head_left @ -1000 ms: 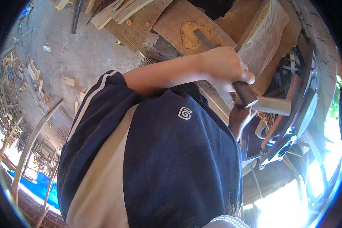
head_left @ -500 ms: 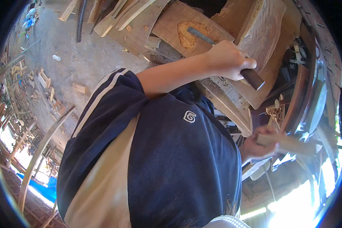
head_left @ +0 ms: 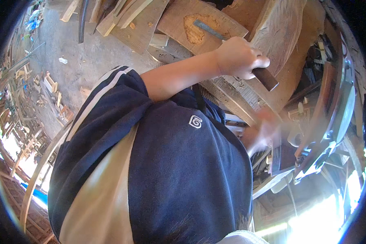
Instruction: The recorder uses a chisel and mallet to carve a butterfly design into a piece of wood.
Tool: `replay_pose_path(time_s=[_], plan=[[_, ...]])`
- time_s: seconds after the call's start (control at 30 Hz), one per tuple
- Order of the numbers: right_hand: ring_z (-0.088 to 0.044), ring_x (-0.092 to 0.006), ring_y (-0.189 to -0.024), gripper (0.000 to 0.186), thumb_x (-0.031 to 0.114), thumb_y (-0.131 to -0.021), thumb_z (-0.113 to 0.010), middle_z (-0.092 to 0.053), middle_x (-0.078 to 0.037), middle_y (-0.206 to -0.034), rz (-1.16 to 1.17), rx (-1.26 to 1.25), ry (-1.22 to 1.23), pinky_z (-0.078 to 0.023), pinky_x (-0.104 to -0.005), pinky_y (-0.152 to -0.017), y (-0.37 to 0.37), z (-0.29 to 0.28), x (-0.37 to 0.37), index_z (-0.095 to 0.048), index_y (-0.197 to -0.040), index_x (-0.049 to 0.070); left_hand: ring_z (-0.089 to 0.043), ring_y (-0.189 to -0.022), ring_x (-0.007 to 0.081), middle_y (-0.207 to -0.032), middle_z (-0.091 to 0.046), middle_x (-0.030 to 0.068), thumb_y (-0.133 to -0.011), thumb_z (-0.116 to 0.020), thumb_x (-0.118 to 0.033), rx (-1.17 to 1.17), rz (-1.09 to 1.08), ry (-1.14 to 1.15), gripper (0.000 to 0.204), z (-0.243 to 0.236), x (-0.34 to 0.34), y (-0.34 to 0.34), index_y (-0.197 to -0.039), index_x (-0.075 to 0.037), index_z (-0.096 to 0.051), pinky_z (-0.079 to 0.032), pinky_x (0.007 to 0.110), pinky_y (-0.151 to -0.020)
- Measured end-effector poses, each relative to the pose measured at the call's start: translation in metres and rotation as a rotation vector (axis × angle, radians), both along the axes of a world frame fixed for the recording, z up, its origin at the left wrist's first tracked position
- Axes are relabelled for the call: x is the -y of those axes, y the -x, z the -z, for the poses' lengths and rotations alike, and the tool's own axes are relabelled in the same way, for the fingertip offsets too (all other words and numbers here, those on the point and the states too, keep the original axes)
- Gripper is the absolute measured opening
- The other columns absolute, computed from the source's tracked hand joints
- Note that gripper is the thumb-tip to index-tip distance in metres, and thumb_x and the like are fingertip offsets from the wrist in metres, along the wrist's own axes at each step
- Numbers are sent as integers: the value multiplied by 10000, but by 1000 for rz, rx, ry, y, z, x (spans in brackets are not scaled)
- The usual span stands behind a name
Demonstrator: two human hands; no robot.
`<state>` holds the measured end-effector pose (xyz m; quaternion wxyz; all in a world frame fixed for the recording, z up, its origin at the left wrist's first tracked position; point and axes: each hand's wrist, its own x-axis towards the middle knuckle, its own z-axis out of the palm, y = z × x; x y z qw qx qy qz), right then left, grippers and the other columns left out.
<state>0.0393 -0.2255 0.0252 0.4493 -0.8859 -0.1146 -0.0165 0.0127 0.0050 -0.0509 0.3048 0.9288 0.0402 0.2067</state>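
Note:
My left hand (head_left: 240, 57) is closed around a long chisel; its dark handle (head_left: 266, 79) sticks out below my fingers and its steel blade (head_left: 207, 28) lies over a rough, pale recess cut in a brown board (head_left: 173, 22). My right hand (head_left: 262, 130) is below and right of the handle, smeared by motion, with a faint pale blur of a wooden block extending right from it; its fingers cannot be made out.
Boards and offcuts (head_left: 130, 16) lie around the board. A large pale wood piece (head_left: 278, 28) is right of it. Dark curved polished pieces (head_left: 325, 110) stand at far right. Wood scraps (head_left: 51, 83) lie on the concrete floor (head_left: 85, 61) at left.
My right hand with the pale block swung away from the handle end, down and right, then came partly back up-left. My left hand keeps its grip, sitting slightly higher in view.

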Motion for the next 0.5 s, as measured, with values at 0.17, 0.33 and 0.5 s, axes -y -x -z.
replay_pose_path(time_s=[0.17, 0.33, 0.5], plan=[[-631, -192, -782, 307, 95, -740, -694, -645, -84, -929, 27, -224, -479, -533, -308, -647, -3, -14, -26, -640, -1023, -14, -658, -694, 228, -697, -629, 18, -599, -756, -233, 5, -67, -37, 320, 7, -1, -2, -878, -162, -617, -513, 389, -590], [-624, -201, -767, 347, 170, -780, -725, -655, -125, -900, -194, -712, 94, -500, -330, -696, 10, -12, -56, -610, -1044, -25, -658, -674, 227, -687, -631, 11, -591, -765, -231, 28, -101, -58, 296, 13, 0, -3, -837, -160, -616, -506, 382, -574], [-603, -204, -694, 312, 46, -663, -625, -636, -138, -785, 95, -271, -335, -488, -327, -624, -6, -16, -36, -629, -962, -43, -664, -672, 232, -679, -634, 7, -602, -772, -252, -75, -129, -38, 276, 17, -7, 1, -814, -167, -617, -510, 382, -583]])
